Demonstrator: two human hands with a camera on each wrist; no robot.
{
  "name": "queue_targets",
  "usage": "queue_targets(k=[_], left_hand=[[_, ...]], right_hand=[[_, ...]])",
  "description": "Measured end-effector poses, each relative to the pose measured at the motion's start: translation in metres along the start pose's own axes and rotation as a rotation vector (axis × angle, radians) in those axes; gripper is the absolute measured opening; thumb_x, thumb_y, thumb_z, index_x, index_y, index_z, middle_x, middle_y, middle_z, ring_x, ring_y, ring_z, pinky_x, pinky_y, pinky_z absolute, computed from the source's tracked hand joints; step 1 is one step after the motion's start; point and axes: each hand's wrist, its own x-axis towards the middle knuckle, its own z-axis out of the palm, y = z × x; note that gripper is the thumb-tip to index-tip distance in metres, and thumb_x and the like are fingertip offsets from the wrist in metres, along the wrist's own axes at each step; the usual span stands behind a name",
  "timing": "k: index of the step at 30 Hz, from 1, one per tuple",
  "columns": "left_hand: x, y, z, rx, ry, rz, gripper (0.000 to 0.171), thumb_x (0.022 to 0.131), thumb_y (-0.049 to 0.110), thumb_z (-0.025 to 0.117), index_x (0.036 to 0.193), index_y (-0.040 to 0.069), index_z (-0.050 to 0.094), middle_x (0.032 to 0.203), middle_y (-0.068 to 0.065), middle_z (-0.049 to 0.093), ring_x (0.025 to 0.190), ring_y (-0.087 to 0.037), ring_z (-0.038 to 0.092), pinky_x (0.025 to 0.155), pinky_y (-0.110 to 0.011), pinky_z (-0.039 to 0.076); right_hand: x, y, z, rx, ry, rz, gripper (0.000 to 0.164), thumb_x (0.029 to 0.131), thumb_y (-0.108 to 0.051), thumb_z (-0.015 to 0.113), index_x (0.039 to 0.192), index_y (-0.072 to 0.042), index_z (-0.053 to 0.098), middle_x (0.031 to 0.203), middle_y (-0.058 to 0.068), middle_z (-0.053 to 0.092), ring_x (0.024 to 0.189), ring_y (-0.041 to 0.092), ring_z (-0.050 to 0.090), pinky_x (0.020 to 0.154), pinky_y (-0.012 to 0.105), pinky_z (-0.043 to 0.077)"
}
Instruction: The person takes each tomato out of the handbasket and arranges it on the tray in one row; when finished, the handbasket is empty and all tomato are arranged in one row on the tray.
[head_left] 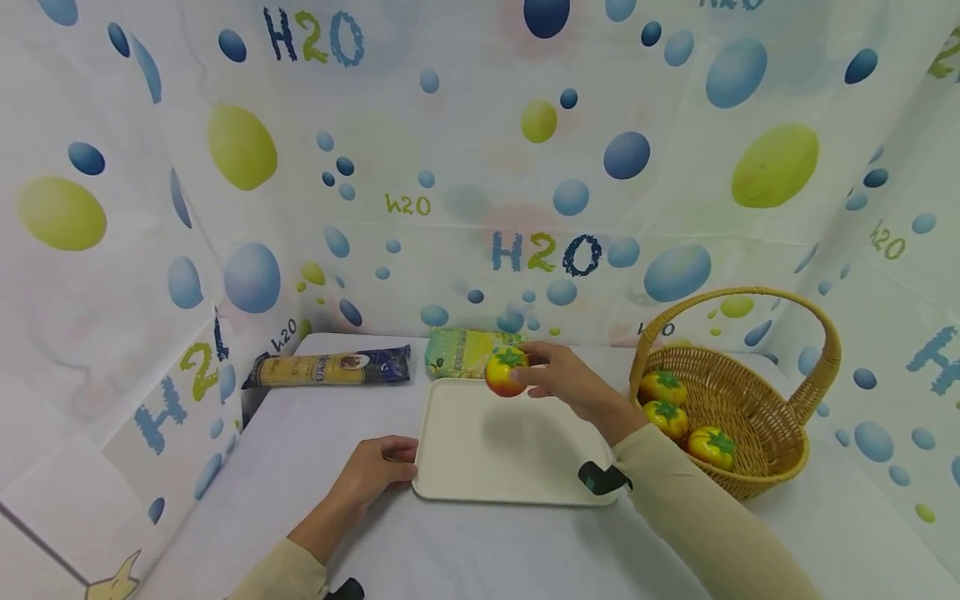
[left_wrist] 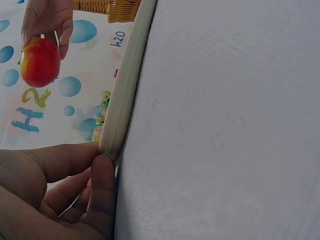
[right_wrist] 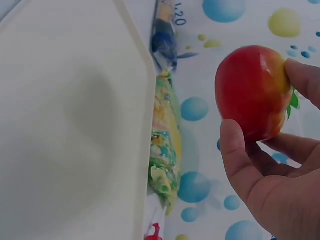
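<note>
Above the far edge of a cream tray (head_left: 457, 467), my right hand (head_left: 564, 379) holds a red and yellow tomato (head_left: 505, 375) with a green leafy top. The right wrist view shows its glossy red side (right_wrist: 250, 92) between thumb and fingers, apart from the tray. My left hand (head_left: 369, 475) is at the tray's left edge, and in the left wrist view its thumb and finger pinch the rim (left_wrist: 117, 120). No items lie on the visible tray surface, only a shadow. At the right, a wicker basket (head_left: 757, 417) contains three similar tomatoes (head_left: 711, 447).
Behind the tray lies a green and yellow bag (head_left: 457, 354). Left of it is a long pasta packet (head_left: 322, 368). The basket's tall handle (head_left: 813, 367) arches up near my right forearm. A spotted cloth wall (head_left: 465, 150) encloses the white table (head_left: 300, 433).
</note>
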Motion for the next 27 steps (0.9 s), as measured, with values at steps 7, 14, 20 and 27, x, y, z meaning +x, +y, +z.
queue_targets(k=[7, 14, 20, 27], left_hand=[[0.001, -0.001, 0.000, -0.001, 0.003, -0.002, 0.045, 0.078, -0.009, 0.076, 0.122, -0.008, 0.067, 0.103, -0.012, 0.071, 0.082, -0.017, 0.066, 0.071, -0.033, 0.059], [0.001, 0.000, 0.000, 0.003, 0.004, -0.009, 0.045, 0.078, -0.008, 0.076, 0.122, -0.007, 0.067, 0.102, -0.012, 0.071, 0.082, -0.017, 0.065, 0.072, -0.033, 0.059], [0.002, -0.001, 0.001, 0.020, 0.009, -0.022, 0.044, 0.079, -0.006, 0.076, 0.122, -0.006, 0.068, 0.103, -0.012, 0.071, 0.083, -0.017, 0.066, 0.073, -0.032, 0.060], [0.001, -0.001, 0.000, 0.016, 0.014, -0.027, 0.042, 0.078, -0.007, 0.076, 0.119, -0.005, 0.070, 0.100, -0.009, 0.072, 0.085, -0.018, 0.067, 0.074, -0.032, 0.060]], right_hand=[[0.013, 0.001, 0.013, -0.009, -0.017, -0.033, 0.071, 0.093, -0.032, 0.075, 0.153, -0.010, 0.045, 0.141, 0.011, 0.055, 0.111, 0.027, 0.064, 0.097, 0.038, 0.057], [0.024, 0.001, 0.033, -0.005, -0.026, -0.020, 0.074, 0.090, -0.030, 0.078, 0.153, -0.010, 0.045, 0.142, 0.013, 0.053, 0.111, 0.027, 0.063, 0.095, 0.038, 0.058], [0.035, 0.006, 0.049, 0.003, -0.059, -0.023, 0.075, 0.090, -0.031, 0.078, 0.153, -0.007, 0.045, 0.139, 0.012, 0.053, 0.110, 0.026, 0.062, 0.095, 0.037, 0.058], [0.042, 0.011, 0.063, 0.013, -0.079, -0.036, 0.074, 0.090, -0.031, 0.078, 0.152, -0.007, 0.047, 0.133, 0.010, 0.056, 0.112, 0.025, 0.059, 0.093, 0.037, 0.058]])
